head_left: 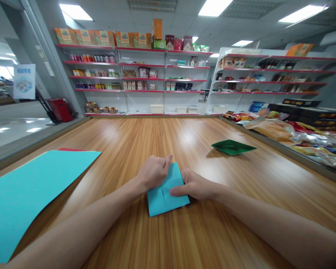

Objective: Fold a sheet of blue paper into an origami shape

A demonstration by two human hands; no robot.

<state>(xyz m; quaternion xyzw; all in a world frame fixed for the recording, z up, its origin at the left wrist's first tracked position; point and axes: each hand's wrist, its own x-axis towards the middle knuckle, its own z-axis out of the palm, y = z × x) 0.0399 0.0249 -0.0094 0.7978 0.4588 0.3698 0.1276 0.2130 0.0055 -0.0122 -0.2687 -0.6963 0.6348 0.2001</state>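
Note:
A folded piece of light blue paper (168, 200) is held between my two hands above the middle of the wooden table. My left hand (156, 170) is closed at its upper left edge, the thumb pointing up and the other fingers curled out of sight. From the right, my right hand (194, 184) grips the paper, thumb laid flat across its face and fingers behind it. A small crease or slit shows near the thumb tip. Further back on the right lies a folded green paper boat (233, 147), apart from both hands.
Large sheets of light blue paper (39, 183) lie at the left, with a red sheet (71, 149) peeking out beneath. Beyond the right table edge are packaged snacks (280, 132) and black boxes (310, 116). Stocked shelves (140, 78) stand behind the wooden table (123, 145).

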